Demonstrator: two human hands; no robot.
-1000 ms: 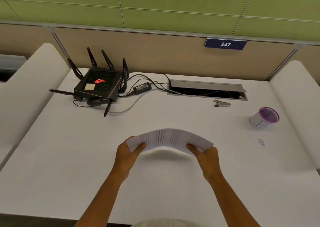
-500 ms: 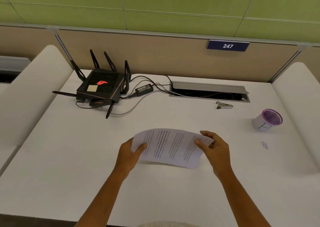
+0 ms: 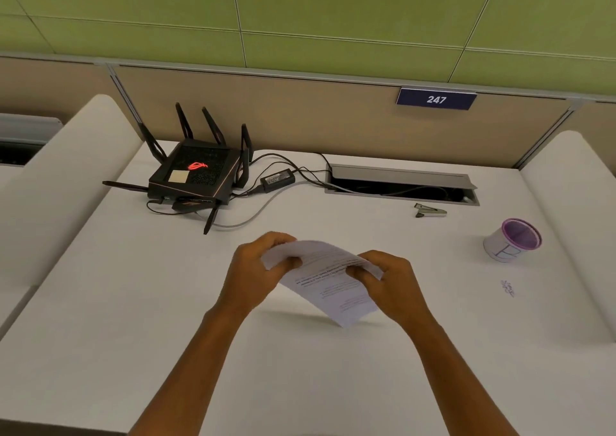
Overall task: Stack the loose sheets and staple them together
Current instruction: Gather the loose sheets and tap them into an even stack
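Note:
A thin bundle of white printed sheets (image 3: 328, 282) is held above the white desk (image 3: 133, 302), tilted with one corner pointing down toward me. My left hand (image 3: 256, 269) grips its upper left corner. On the right edge, my right hand (image 3: 388, 282) pinches the sheets with thumb on top. A small metal stapler (image 3: 430, 210) lies on the desk far right of the hands, near the cable slot, apart from both hands.
A black router (image 3: 196, 175) with antennas, a power brick (image 3: 277, 179) and cables sit at the back left. An open cable slot (image 3: 400, 185) runs along the back. A purple-rimmed paper cup (image 3: 511, 240) stands at the right. Padded white dividers flank the desk.
The sheets went from arched flat between the hands to tilted, one corner hanging down. Both hands moved closer together and rose slightly.

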